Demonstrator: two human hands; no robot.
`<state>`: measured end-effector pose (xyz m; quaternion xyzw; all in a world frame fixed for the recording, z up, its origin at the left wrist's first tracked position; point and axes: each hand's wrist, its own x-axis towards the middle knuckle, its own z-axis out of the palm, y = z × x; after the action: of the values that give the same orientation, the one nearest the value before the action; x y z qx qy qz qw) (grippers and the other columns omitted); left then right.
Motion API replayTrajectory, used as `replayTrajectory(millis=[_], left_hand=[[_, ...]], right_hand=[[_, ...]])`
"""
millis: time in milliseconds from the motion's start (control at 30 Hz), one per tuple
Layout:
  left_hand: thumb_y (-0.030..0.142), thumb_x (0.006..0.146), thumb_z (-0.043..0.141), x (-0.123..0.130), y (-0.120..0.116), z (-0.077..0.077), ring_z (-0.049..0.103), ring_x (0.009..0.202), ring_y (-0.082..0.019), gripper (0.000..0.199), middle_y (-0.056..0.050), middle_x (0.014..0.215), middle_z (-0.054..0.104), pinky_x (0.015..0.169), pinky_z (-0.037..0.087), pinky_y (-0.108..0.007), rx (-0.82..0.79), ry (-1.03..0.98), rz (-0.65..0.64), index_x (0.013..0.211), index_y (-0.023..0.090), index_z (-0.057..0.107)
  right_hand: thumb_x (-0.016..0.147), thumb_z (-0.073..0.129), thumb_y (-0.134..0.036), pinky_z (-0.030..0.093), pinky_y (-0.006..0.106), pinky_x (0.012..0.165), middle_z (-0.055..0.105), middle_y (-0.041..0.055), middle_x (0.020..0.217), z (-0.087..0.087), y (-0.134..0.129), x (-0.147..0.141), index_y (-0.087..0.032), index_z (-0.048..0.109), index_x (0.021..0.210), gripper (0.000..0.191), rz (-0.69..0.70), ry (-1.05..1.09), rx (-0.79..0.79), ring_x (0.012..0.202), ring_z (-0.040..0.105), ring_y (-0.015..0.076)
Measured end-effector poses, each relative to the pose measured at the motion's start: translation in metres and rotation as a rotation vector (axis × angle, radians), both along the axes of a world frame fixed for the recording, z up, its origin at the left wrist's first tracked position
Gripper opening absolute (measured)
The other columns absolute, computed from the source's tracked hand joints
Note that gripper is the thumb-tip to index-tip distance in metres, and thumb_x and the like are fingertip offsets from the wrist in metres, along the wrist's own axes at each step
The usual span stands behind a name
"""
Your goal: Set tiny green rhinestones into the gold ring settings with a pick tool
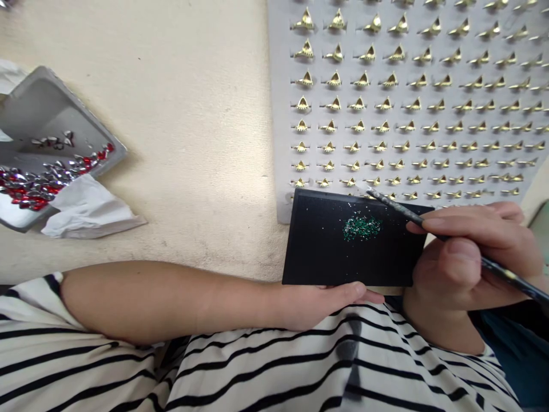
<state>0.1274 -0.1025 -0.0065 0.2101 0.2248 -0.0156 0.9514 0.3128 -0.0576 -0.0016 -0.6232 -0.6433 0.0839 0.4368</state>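
My right hand (467, 257) is shut on a slim dark pick (500, 270), and the pick's tip reaches the far edge of a black pad (317, 252). A small heap of tiny green stones (362, 228) lies on the pad, with a few stray sparkles around it. My left hand (317, 304) lies along the pad's near edge, touching it. Beyond the pad, a grey board (278, 114) carries rows of several small gold triangular settings (337, 103). The pick's tip sits close to the board's lowest row.
On the left, a grey tray (45, 109) holds red and silver teardrop stones (38, 186). White tissue (86, 209) lies against its corner. Everything stands on a beige table (193, 143). My striped shirt (266, 366) fills the bottom of the view.
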Motion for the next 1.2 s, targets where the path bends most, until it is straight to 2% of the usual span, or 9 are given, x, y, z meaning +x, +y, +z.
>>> replayTrajectory(millis=[267, 467, 633, 867, 1100, 1200], left_hand=[[0.048, 0.105, 0.02, 0.0, 0.003, 0.001, 0.047, 0.14, -0.017, 0.062, -0.004, 0.149, 0.055, 0.125, 0.022, -0.03, 0.052, 0.005, 0.002, 0.141, 0.012, 0.056], [0.046, 0.105, 0.019, 0.001, 0.006, 0.002, 0.046, 0.141, -0.016, 0.061, -0.004, 0.15, 0.054, 0.125, 0.021, -0.029, 0.045, 0.0, -0.014, 0.142, 0.011, 0.054], [0.042, 0.106, 0.018, 0.003, 0.006, 0.003, 0.046, 0.141, -0.017, 0.06, -0.007, 0.15, 0.054, 0.125, 0.023, -0.029, 0.015, 0.009, -0.021, 0.142, 0.009, 0.054], [0.044, 0.106, 0.019, 0.001, 0.002, 0.001, 0.048, 0.139, -0.018, 0.059, -0.004, 0.149, 0.055, 0.125, 0.024, -0.035, 0.012, 0.016, -0.023, 0.142, 0.014, 0.054], [0.049, 0.105, 0.021, 0.0, 0.0, 0.001, 0.047, 0.14, -0.017, 0.061, -0.002, 0.15, 0.054, 0.125, 0.023, -0.032, 0.001, 0.002, 0.003, 0.142, 0.015, 0.055], [0.05, 0.105, 0.02, 0.0, -0.001, 0.001, 0.047, 0.14, -0.018, 0.062, -0.004, 0.15, 0.054, 0.125, 0.024, -0.033, -0.012, 0.001, 0.01, 0.142, 0.014, 0.054]], right_hand=[[0.083, 0.052, -0.039, 0.031, 0.039, 0.069, 0.064, -0.0069, 0.059, 0.004, -0.001, -0.001, -0.025, 0.066, 0.067, 0.025, 0.026, -0.004, -0.023, 0.059, 0.062, 0.0126], [0.085, 0.05, -0.037, 0.033, 0.039, 0.067, 0.063, -0.0051, 0.063, 0.002, 0.0, 0.0, -0.025, 0.065, 0.073, 0.023, 0.112, -0.019, -0.013, 0.06, 0.06, 0.0123], [0.084, 0.05, -0.038, 0.03, 0.038, 0.067, 0.062, -0.0059, 0.06, 0.003, 0.0, -0.003, -0.024, 0.064, 0.068, 0.025, 0.066, 0.005, -0.005, 0.056, 0.058, 0.0109], [0.083, 0.051, -0.037, 0.031, 0.039, 0.069, 0.063, -0.0063, 0.062, 0.005, -0.002, -0.003, -0.025, 0.064, 0.068, 0.023, 0.053, 0.007, -0.036, 0.059, 0.06, 0.0113], [0.084, 0.051, -0.032, 0.034, 0.04, 0.07, 0.069, -0.0055, 0.074, 0.02, -0.005, 0.011, -0.026, 0.068, 0.081, 0.018, 0.201, -0.062, -0.227, 0.068, 0.066, 0.015], [0.084, 0.05, -0.034, 0.033, 0.04, 0.07, 0.068, -0.0065, 0.07, 0.015, -0.003, 0.008, -0.027, 0.067, 0.078, 0.019, 0.16, -0.058, -0.157, 0.065, 0.064, 0.0138]])
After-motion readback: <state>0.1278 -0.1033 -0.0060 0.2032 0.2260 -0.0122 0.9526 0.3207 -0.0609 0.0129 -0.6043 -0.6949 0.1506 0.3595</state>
